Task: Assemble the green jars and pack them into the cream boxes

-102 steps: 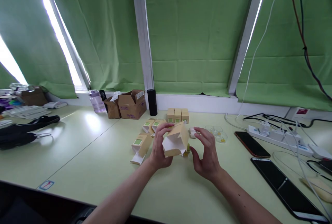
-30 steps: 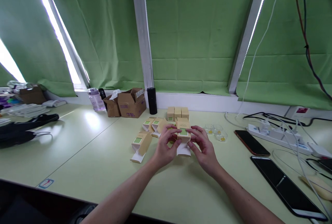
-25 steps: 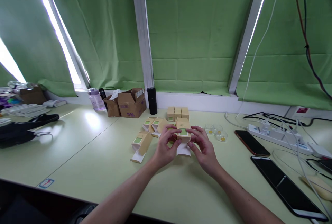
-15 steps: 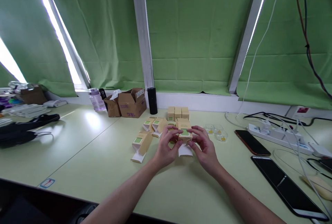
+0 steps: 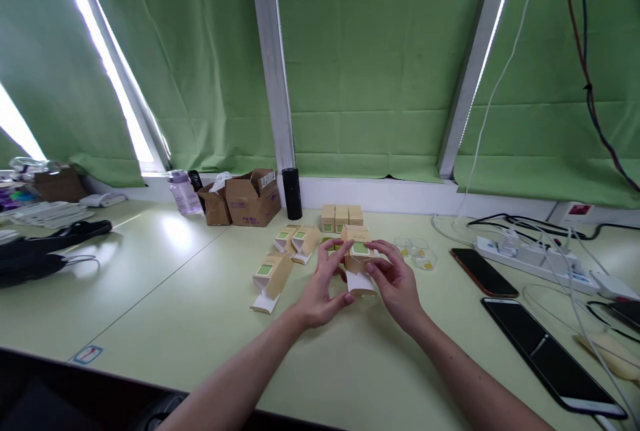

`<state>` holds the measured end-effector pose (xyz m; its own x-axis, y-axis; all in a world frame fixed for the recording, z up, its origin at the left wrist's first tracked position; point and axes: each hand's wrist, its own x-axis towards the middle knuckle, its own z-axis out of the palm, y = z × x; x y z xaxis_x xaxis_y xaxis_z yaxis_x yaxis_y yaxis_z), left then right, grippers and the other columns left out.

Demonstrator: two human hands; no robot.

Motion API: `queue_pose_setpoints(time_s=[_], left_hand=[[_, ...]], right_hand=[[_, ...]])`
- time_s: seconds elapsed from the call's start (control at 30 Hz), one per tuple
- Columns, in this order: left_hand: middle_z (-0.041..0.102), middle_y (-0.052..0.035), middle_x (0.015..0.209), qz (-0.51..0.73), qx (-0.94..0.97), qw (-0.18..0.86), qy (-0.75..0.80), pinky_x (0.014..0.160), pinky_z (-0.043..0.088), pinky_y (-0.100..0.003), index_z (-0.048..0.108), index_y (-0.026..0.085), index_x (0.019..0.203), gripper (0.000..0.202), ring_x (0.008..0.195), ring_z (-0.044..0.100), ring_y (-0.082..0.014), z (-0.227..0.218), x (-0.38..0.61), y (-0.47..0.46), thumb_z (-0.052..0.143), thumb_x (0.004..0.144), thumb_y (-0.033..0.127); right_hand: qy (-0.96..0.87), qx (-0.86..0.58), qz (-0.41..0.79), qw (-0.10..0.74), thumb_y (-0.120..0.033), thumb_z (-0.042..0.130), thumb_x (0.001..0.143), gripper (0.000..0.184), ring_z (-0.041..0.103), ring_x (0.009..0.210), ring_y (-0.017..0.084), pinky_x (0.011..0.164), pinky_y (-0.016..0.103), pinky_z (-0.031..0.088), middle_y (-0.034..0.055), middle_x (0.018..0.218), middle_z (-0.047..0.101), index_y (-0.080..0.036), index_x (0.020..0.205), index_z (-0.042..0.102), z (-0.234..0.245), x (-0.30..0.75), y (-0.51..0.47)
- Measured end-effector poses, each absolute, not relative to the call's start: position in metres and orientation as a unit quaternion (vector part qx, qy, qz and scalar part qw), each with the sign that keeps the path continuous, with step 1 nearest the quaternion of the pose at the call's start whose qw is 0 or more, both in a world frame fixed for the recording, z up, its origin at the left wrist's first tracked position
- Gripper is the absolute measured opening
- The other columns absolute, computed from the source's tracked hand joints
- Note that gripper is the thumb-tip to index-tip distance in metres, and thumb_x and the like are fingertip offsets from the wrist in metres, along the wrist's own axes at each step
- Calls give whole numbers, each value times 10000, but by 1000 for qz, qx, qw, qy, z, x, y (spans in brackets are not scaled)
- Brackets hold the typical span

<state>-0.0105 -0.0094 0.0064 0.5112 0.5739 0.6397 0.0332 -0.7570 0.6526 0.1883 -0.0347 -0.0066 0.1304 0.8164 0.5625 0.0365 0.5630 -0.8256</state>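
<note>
Head view, carton [image 5: 360, 248] gripped in right hand [image 5: 398, 287], left hand [image 5: 320, 290] half-open touching its side

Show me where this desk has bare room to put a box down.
Bare: the wide stretch between the black bag and the open carton; the patch between the right hand and big phone. Crowded: carton row near the window, power strip far right.
</note>
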Motion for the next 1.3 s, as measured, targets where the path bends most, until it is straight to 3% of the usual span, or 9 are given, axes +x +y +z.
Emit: queue_pose_setpoints(time_s=[0.1, 0.2, 0.43, 0.67, 1.13, 1.3], left_hand=[[278, -159, 1540, 446, 826, 284, 196, 1012, 568, -521, 313, 348, 1640, 917, 1404, 415, -378, 6, -9, -9, 716, 868, 635], [286, -153, 1530, 452, 821, 281, 208, 1004, 572, -510, 333, 358, 1625, 825, 1337, 475, -341, 4, -8, -9, 700, 911, 549], [309, -158, 1517, 471, 805, 292, 212, 941, 580, -455, 411, 323, 1567, 688, 1125, 581, -259, 4, -9, -9, 620, 962, 578], [326, -160, 1506, 487, 786, 317, 212, 925, 572, -413, 455, 284, 1514, 629, 1130, 590, -258, 4, -8, -9, 599, 978, 580], [365, -123, 1462, 518, 753, 335, 228, 891, 572, -362, 514, 272, 1384, 445, 1095, 622, -227, 4, -7, -7, 578, 1011, 507], [374, -116, 1440, 529, 740, 349, 226, 843, 570, -322, 543, 267, 1334, 391, 1087, 628, -218, 5, -6, -7, 586, 1014, 488]], right_hand=[[-590, -368, 286, 659, -447, 671, 970, 346, 719, 862, 159, 792, 354, 645, 114, 1470, 494, -294, 1281, 674, -8, 188, -34], [-594, -371, 280, 657, -449, 665, 975, 343, 719, 872, 160, 828, 368, 648, 111, 1477, 487, -301, 1285, 675, -10, 187, -33], [-597, -369, 293, 650, -425, 690, 967, 347, 699, 854, 143, 886, 393, 633, 92, 1421, 465, -332, 1301, 699, -7, 185, -37], [-619, -360, 292, 634, -433, 584, 1025, 353, 684, 952, 171, 951, 400, 600, 86, 1403, 450, -356, 1354, 685, -6, 188, -40], [-643, -344, 289, 620, -431, 586, 1029, 364, 612, 1166, 239, 985, 396, 573, 95, 1403, 446, -372, 1376, 677, -7, 186, -42], [-653, -341, 277, 617, -413, 588, 1029, 361, 623, 1099, 220, 948, 394, 582, 96, 1407, 430, -371, 1377, 675, -6, 186, -45]])
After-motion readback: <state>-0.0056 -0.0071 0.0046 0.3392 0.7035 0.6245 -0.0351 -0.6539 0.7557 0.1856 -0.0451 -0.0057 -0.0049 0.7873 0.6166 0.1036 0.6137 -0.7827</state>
